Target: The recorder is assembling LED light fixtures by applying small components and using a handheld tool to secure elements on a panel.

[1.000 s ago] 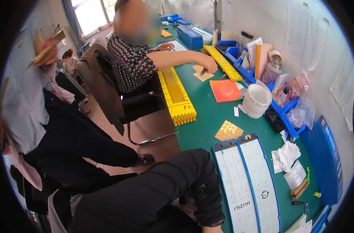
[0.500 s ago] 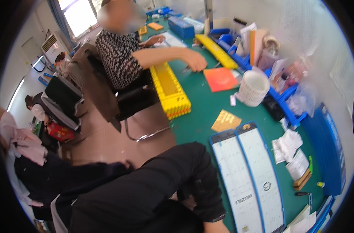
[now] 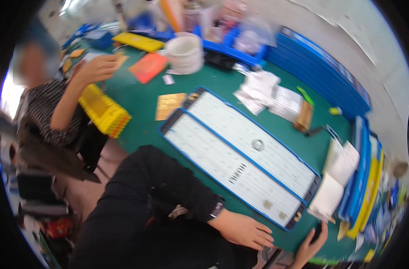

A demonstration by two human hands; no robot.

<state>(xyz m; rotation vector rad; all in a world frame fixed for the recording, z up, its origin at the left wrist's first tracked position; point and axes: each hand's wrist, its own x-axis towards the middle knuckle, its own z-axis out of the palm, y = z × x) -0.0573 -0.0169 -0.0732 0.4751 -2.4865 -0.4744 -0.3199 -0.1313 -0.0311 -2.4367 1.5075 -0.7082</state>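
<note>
My left hand (image 3: 246,229), in a black sleeve, lies palm down with its fingers stretched out, at the near edge of the green table. It holds nothing. My right hand (image 3: 313,245) is at the lower right, thumb and forefinger curled around something small and dark that I cannot make out. Its fingertips are close to the lower edge of an open notebook (image 3: 328,193) with blank-looking pages. Between the hands and the far side lie two long white panels (image 3: 240,157) side by side, framed in blue with black ends and printed with faint lines.
A person's hand (image 3: 99,69) is raised at the left, above a yellow ridged tray (image 3: 101,112). Around the panels are a gold square sheet (image 3: 169,106), a white roll (image 3: 184,54), crumpled papers (image 3: 260,92), a small wooden block (image 3: 304,116) and stacked blue boxes (image 3: 321,71).
The view has swung to the right, so the panels and notebook now sit further left. Both my hands have come into view. The other person's hand has lifted off the table.
</note>
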